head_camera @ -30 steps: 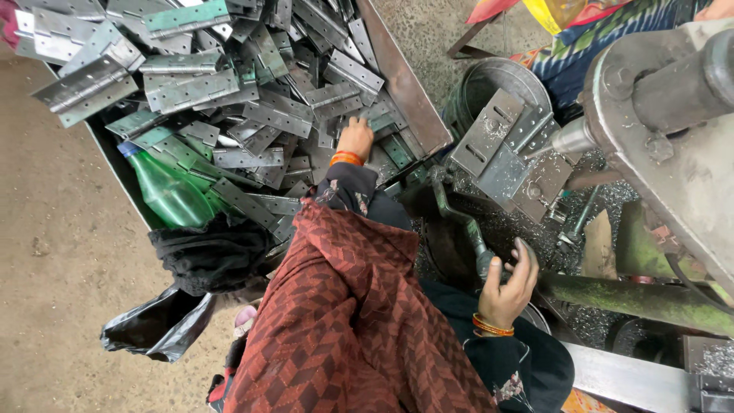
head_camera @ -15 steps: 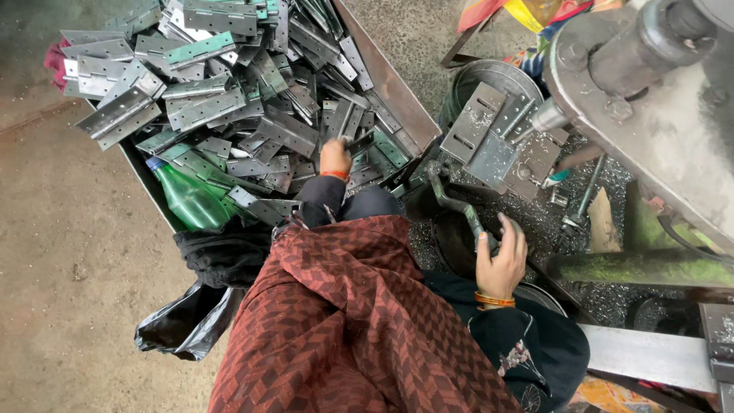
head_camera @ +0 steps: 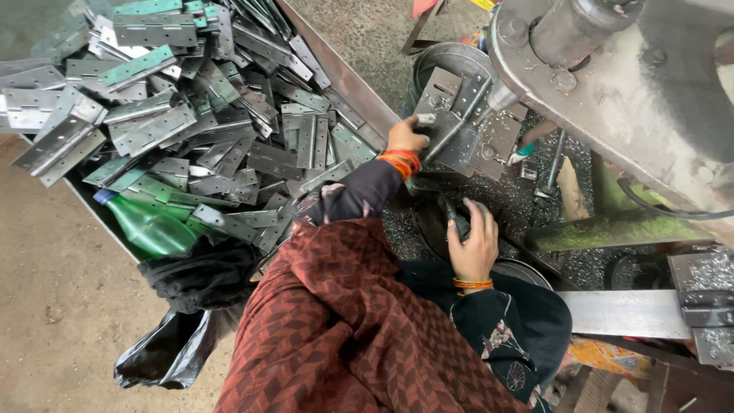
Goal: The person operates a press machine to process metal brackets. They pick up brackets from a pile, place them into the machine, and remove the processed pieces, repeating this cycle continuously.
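Observation:
A big heap of grey metal hinges (head_camera: pixel 191 115) fills a tray on the left. My left hand (head_camera: pixel 404 138) reaches forward and is closed on a metal hinge (head_camera: pixel 451 115) that lies on the fixture under the machine's spindle (head_camera: pixel 501 95). My right hand (head_camera: pixel 474 245) sits lower and nearer to me, wrapped around a dark lever handle (head_camera: pixel 457 216). Both wrists carry orange bangles. A red patterned cloth (head_camera: pixel 344 329) covers my lap.
A green plastic bottle (head_camera: pixel 149 229), a black cloth (head_camera: pixel 199 271) and a black plastic bag (head_camera: pixel 164 356) lie by the tray's near edge. The grey machine body (head_camera: pixel 634 84) looms at the right. A metal bucket (head_camera: pixel 451 57) stands behind the fixture. Metal shavings (head_camera: pixel 527 199) cover the base.
My left hand has left the hinge heap and swung right to the fixture with a hinge. My right hand has kept its hold on the lever handle.

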